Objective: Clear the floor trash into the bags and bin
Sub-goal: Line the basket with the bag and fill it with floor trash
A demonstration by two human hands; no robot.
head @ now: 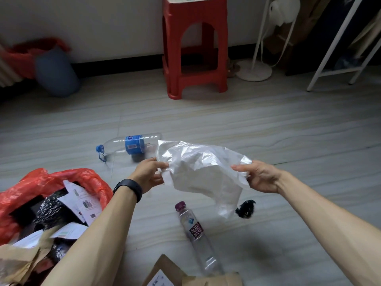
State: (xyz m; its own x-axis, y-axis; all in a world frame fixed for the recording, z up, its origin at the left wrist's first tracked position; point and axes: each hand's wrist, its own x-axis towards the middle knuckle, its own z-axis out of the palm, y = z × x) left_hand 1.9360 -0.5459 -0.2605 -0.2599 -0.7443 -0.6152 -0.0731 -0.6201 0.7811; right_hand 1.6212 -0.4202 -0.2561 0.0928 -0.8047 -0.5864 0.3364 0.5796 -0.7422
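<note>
Red bag (86,178) is sitting full; both hands, left (149,174) and right (257,176), are gripping a clear bag (198,172); two bottles (127,144) (195,230) are lying unbagged.

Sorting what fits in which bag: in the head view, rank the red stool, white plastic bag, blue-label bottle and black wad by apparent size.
1. red stool
2. white plastic bag, though it is nearer the camera, so unsure
3. blue-label bottle
4. black wad
</note>
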